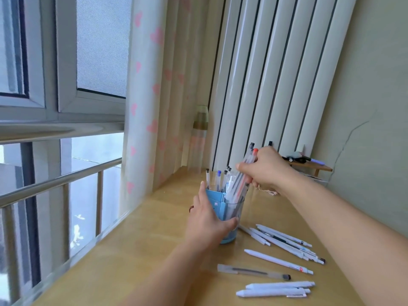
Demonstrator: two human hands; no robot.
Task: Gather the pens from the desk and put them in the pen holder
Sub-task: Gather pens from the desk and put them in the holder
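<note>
A clear glass pen holder (235,211) with a blue insert stands on the wooden desk (154,250), several pens upright in it. My left hand (206,219) grips the holder's left side. My right hand (266,170) holds a bundle of pens (239,182), tips down inside the holder's mouth, caps slanting up to the right. Several white pens (284,241) lie fanned on the desk right of the holder. Nearer me lie a clear pen (254,271), one white pen (278,261) and two more white pens (278,288).
The desk runs along a window with a metal rail (59,184) on the left. A heart-print curtain (145,107) hangs behind. A bottle (200,127) stands at the far corner by a white radiator (276,74). A small wooden shelf (309,165) holds small items.
</note>
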